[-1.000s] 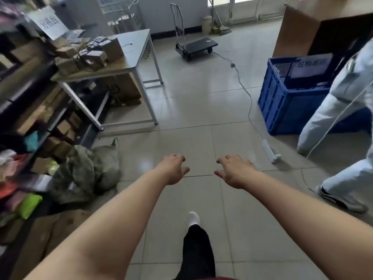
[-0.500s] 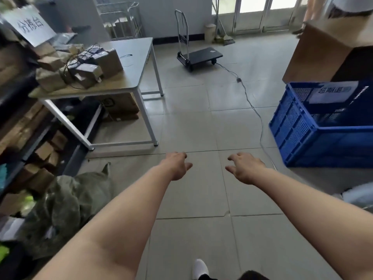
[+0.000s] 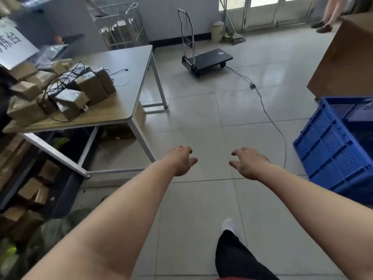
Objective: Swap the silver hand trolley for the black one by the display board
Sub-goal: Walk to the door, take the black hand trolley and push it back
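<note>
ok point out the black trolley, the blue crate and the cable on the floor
black trolley (image 3: 211, 58), head view, on its flat deck
blue crate (image 3: 331, 154), head view, on its near side wall
cable (image 3: 268, 116), head view, mid-run on the tiles

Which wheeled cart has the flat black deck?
The hand trolley on open floor by the cable; the wire cage cart behind the table is a tall silver basket frame.

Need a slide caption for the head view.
Both empty hands, left hand and right hand, reach toward the black hand trolley across the tiled floor.
</note>
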### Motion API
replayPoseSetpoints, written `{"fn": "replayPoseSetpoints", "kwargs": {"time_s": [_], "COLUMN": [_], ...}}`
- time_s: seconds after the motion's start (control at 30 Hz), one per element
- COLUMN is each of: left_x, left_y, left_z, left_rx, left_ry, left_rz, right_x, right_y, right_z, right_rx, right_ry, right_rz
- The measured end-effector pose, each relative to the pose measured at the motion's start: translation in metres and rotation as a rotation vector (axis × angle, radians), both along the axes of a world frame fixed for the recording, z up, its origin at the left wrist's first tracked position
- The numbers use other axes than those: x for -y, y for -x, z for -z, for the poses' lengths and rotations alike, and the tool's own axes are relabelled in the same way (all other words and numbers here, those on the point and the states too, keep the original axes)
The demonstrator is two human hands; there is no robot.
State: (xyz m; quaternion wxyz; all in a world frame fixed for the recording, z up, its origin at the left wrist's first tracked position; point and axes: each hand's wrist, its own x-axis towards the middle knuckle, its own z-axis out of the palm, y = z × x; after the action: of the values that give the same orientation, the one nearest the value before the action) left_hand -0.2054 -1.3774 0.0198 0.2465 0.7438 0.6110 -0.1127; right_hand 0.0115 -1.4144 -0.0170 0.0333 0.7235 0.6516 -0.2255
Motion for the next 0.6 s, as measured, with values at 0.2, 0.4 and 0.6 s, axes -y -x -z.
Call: {"fn": "replayPoseSetpoints", "kwargs": {"time_s": [0.2,0.4,0.6], "left_x": [-0.160,-0.309,-0.486], "left_y": [-0.037,-0.043,-0.023], "left_z": [-0.014,-0.025,-0.012], "left_rx": [-0.020,-0.018,0.002], "left_ry": [0.071,0.041,-0.006], "left_rz": [-0.010,0.029,0.064], "right_x": [-0.168,-0.323,-0.489], "right_y": [-0.041,-0.032,-0.016], "right_z": [-0.020,-0.028,-0.010], "right_rx": [0.032,0.006,-0.013], "right_ry": [0.039,0.034,0.004], "right_rz": [-0.009,-0.028,0.018]}}
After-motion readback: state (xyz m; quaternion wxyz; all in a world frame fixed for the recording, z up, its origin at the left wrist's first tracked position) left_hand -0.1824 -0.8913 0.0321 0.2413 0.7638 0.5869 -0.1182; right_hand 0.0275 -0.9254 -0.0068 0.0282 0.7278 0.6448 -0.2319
